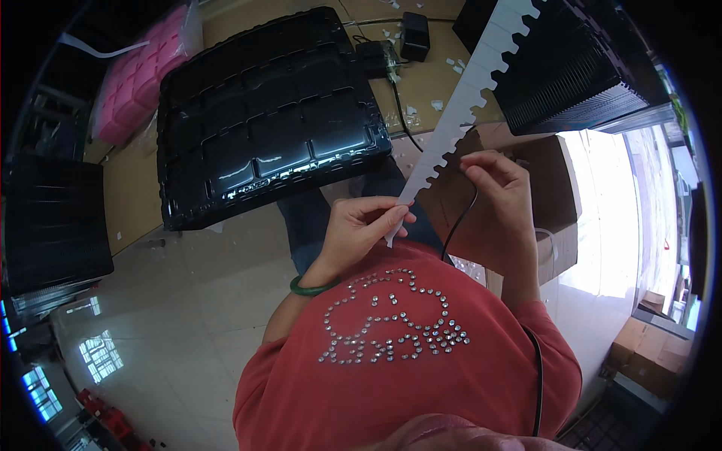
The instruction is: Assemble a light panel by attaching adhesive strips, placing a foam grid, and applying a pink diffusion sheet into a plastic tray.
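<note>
My left hand (368, 224) is closed, with thumb and fingers pinching the lower end of a long white strip (449, 124). The strip slants up and to the right, and its right edge is cut into a row of notches. To the right of that edge, my right hand (502, 180) has its thumb and index finger drawn together in a pinch. Whatever lies between those fingertips, if anything, is too small to make out. A thin black cable (460, 218) hangs just below the right fingertips. A large black moulded plastic tray (267, 113) lies upside down on the table beyond my left hand.
Pink trays (141, 79) in clear wrapping sit at the far left. Black tray stacks stand at left (56, 222) and far right (568, 75). An open cardboard box (560, 169) is beside my right arm. White scraps and a black adapter (415, 36) lie on the brown tabletop (432, 79).
</note>
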A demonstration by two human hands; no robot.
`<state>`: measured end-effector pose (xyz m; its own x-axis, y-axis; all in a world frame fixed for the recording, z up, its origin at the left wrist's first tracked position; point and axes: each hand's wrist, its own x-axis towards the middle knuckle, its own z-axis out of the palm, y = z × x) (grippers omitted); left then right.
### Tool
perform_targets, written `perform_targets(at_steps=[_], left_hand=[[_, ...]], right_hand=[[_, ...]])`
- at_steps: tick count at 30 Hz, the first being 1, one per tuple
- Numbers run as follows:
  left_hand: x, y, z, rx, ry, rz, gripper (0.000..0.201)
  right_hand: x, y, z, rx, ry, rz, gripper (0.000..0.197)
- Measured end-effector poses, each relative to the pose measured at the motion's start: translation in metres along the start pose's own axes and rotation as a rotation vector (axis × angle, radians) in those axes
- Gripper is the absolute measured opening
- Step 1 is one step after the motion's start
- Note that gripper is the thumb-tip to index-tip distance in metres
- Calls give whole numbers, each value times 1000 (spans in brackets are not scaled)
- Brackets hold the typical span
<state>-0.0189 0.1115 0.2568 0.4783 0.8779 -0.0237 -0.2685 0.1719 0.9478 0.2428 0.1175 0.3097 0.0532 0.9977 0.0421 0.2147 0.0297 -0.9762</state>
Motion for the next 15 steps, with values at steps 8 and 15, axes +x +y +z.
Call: perform_targets(at_steps=[8, 15], left_hand=[[-4, 0, -5, 48, 127, 88, 19], [-7, -11, -8, 84, 285, 199, 21]], right_hand=[[-12, -17, 66, 369, -114, 189, 9], [-24, -14, 77, 157, -90, -40, 7]])
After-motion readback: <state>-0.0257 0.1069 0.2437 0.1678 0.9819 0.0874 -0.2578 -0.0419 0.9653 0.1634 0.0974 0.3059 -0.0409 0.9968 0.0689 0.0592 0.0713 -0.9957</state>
